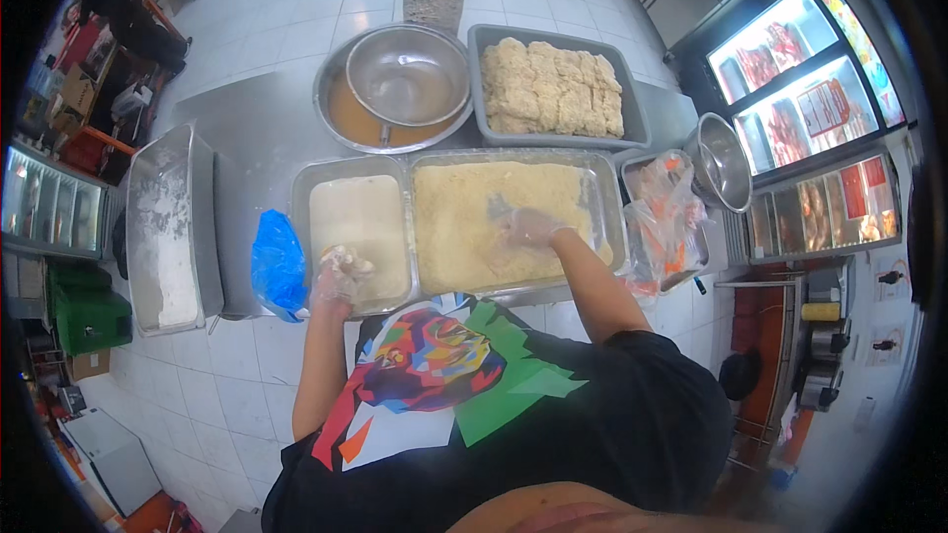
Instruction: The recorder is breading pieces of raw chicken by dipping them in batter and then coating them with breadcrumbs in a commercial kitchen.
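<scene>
My left hand (342, 274), in a clear plastic glove smeared with white paste, is over the near-left corner of a metal pan (300, 196) holding off-white liquid batter (359, 211). Its fingers look curled; whether anything is in them is unclear. My right hand (535, 228), gloved too, reaches into a wide metal tray (621, 237) of pale yellow breadcrumbs (459, 229). Its fingertips are blurred among the crumbs, beside a patch where the tray bottom shows. Behind, a grey plastic tub (637, 126) holds stacked rows of crumb-coated pieces (552, 89).
A metal bowl (407, 78) rests in a larger basin (326, 100) of brownish liquid. Left are a blue plastic bag (278, 263) and a deep pan (211, 229) with white flour. Right are clear plastic bags (666, 215) and a tilted steel bowl (722, 163). Another person (133, 15) stands far left.
</scene>
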`<move>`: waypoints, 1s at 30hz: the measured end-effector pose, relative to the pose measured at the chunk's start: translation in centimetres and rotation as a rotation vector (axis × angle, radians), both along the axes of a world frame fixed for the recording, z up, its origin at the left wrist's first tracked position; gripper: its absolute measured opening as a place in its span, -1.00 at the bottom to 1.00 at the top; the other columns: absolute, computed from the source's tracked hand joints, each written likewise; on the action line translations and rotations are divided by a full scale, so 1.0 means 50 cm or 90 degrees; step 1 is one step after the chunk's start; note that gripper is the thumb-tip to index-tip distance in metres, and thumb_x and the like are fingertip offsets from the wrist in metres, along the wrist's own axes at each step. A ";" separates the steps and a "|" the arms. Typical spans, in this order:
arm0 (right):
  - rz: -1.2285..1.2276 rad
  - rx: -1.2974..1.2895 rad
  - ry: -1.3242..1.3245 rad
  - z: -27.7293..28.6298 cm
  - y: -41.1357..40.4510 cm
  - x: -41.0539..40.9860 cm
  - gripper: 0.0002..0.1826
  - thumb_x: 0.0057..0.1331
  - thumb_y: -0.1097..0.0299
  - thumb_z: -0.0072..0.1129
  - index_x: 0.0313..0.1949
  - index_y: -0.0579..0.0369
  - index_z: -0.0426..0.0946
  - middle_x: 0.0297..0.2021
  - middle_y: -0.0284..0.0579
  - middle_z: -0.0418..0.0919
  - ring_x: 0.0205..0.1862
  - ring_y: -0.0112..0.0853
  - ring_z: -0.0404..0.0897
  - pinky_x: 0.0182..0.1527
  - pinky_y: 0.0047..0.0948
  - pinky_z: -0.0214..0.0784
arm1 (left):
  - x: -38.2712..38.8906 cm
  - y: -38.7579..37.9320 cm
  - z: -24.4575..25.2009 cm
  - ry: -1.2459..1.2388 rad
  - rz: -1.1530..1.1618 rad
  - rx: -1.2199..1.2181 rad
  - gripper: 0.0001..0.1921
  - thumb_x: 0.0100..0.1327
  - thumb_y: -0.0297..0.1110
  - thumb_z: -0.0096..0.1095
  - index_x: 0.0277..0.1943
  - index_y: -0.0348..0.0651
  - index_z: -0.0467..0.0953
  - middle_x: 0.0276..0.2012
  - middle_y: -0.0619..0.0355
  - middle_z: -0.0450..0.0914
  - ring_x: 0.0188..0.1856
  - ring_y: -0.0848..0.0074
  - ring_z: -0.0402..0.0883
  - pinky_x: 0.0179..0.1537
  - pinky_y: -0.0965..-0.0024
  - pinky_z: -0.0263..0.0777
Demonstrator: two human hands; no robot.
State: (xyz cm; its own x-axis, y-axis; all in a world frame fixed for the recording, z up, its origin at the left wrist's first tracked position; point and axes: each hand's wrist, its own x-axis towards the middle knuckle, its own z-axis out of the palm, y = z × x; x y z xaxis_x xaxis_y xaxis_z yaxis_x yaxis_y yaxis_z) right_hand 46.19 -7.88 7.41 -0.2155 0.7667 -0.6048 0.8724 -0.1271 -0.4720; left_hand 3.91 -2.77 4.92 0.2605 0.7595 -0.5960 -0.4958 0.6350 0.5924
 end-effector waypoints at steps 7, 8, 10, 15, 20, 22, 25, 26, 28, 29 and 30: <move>-0.150 0.191 -0.012 0.176 0.004 0.191 -0.56 0.24 -0.01 0.25 -0.04 0.03 0.68 -0.18 0.05 0.71 -0.10 -0.07 0.67 0.04 -0.19 0.45 | 0.034 0.001 0.002 -0.041 -0.028 0.024 -0.80 0.40 -0.22 0.10 -0.35 -0.08 0.44 -0.33 0.14 0.53 -0.30 0.21 0.58 -0.15 0.07 0.53; -0.193 0.173 -0.007 0.202 0.011 0.230 -0.55 0.24 -0.02 0.26 -0.04 0.03 0.68 -0.15 0.03 0.71 -0.06 -0.07 0.66 0.06 -0.19 0.45 | 0.045 -0.002 0.019 -0.001 0.009 -0.006 -0.81 0.39 -0.22 0.12 -0.33 -0.08 0.46 -0.33 0.13 0.54 -0.29 0.20 0.59 -0.15 0.07 0.53; -0.162 0.222 -0.054 0.291 0.038 0.261 -0.55 0.22 0.00 0.30 -0.05 0.06 0.68 -0.14 0.04 0.71 -0.05 -0.07 0.66 0.06 -0.21 0.45 | 0.049 -0.006 0.024 0.029 0.068 -0.050 -0.85 0.36 -0.23 0.18 -0.24 -0.11 0.52 -0.31 0.13 0.57 -0.25 0.21 0.61 -0.13 0.09 0.54; -0.123 0.140 -0.148 0.427 0.127 0.331 -0.61 0.21 0.07 0.31 -0.17 0.15 0.67 -0.26 0.07 0.71 -0.16 -0.14 0.68 -0.04 -0.24 0.47 | 0.040 0.001 0.014 0.056 0.106 0.037 -0.88 0.36 -0.28 0.19 -0.15 -0.09 0.53 -0.26 0.16 0.59 -0.23 0.31 0.64 -0.13 0.25 0.58; -0.140 0.562 -0.303 0.233 0.276 0.530 -0.41 0.24 0.11 0.26 0.21 0.13 0.49 0.11 0.06 0.59 0.15 -0.10 0.55 0.26 -0.24 0.35 | 0.055 -0.021 0.015 0.099 0.204 0.084 -0.86 0.39 -0.29 0.18 -0.05 -0.06 0.52 -0.25 0.21 0.60 -0.25 0.43 0.66 -0.18 0.43 0.60; -0.309 0.672 -0.259 0.181 0.311 0.503 -0.41 0.31 0.10 0.17 0.27 0.11 0.43 0.20 0.12 0.51 0.25 -0.07 0.46 0.32 -0.17 0.27 | 0.065 -0.061 0.068 -0.008 0.189 0.078 -0.88 0.40 -0.31 0.19 -0.05 -0.02 0.52 -0.26 0.24 0.59 -0.26 0.48 0.65 -0.22 0.41 0.60; -0.165 0.560 -0.433 0.175 0.289 0.367 -0.49 0.44 0.14 -0.06 0.27 0.18 0.42 0.26 0.12 0.45 0.35 0.03 0.34 0.41 -0.08 0.12 | 0.040 -0.109 -0.005 -0.121 0.170 0.134 -0.95 0.37 -0.33 0.21 -0.17 0.01 0.48 -0.37 0.30 0.51 -0.35 0.57 0.57 -0.30 0.45 0.55; -0.051 0.459 -0.724 0.118 0.276 0.458 -0.53 0.40 0.26 -0.07 0.24 0.15 0.45 0.25 0.13 0.46 0.34 0.00 0.37 0.41 -0.07 0.12 | 0.108 -0.074 -0.024 -0.132 0.162 0.159 -0.90 0.35 -0.30 0.22 -0.28 0.00 0.46 -0.44 0.33 0.46 -0.42 0.60 0.52 -0.35 0.49 0.50; 0.127 0.445 -0.898 0.106 0.249 0.470 -0.51 0.37 0.29 -0.07 0.27 0.10 0.42 0.30 0.12 0.42 0.37 -0.02 0.34 0.43 -0.06 0.07 | 0.160 -0.090 0.010 -0.061 0.168 0.218 -0.84 0.35 -0.29 0.22 -0.33 0.02 0.39 -0.49 0.35 0.38 -0.46 0.61 0.47 -0.42 0.46 0.46; -0.034 0.552 -0.705 0.086 0.227 0.433 -0.50 0.42 0.25 -0.11 0.31 0.11 0.39 0.35 0.10 0.36 0.42 -0.03 0.26 0.45 -0.07 0.03 | 0.108 -0.105 0.008 -0.032 0.210 0.232 -0.84 0.35 -0.29 0.22 -0.33 0.02 0.39 -0.49 0.35 0.38 -0.46 0.61 0.47 -0.42 0.46 0.46; -0.114 0.574 -0.594 0.082 0.221 0.422 -0.49 0.44 0.21 -0.12 0.32 0.11 0.35 0.36 0.09 0.33 0.41 0.01 0.25 0.42 -0.04 0.06 | 0.088 -0.106 -0.020 -0.059 0.199 0.233 -0.88 0.37 -0.31 0.21 -0.30 0.01 0.42 -0.46 0.34 0.43 -0.44 0.60 0.50 -0.41 0.44 0.47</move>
State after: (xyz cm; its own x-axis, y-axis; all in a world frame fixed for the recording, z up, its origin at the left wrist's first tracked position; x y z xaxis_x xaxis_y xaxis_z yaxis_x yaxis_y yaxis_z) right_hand 67.32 3.15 11.52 0.1494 0.9520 0.2671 0.9188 -0.2335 0.3182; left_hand 8.33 -8.08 3.92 0.0257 0.9650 -0.2608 -0.6909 0.2058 0.6931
